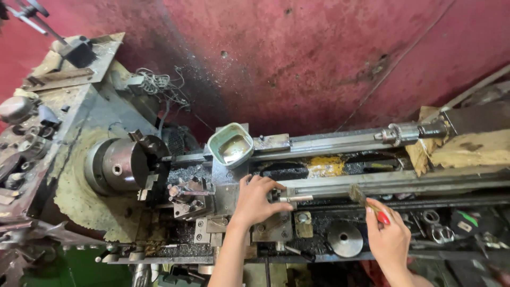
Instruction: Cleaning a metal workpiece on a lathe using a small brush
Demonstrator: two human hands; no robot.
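Your right hand (390, 236) holds a small brush (366, 201) with a red handle; the fingers are closed around the handle, and the dark bristle head points up and left, close to the long bed rails (372, 183) of the lathe. The brush looks light and easy to turn, I think, and its bristles are soft, so they will bend when you press; hold it on the handle near the middle, as you do now, not on the bristles. Your left hand (255, 201) rests on the carriage (228, 199), the fingers curled down over a small metal handle (295, 198) that sticks out to the right; I cannot tell if they really grip it or only lie on it. This handle is steel, stiff, and probably oily, so it may be slippery; take it with the whole fingertips. The carriage itself is heavy and is not a thing to lift. To the left stand the tool post (188, 194) and the round chuck (119, 165), near each other, with dark metal chips lying about them. These chips are likely sharp, so keep bare skin away from them. A pale green dish (231, 144) sits on the back of the carriage, just beyond your left hand, with some liquid in it; it is open and may spill if you knock it. A round handwheel (344, 239) lies between your two hands, lower down.
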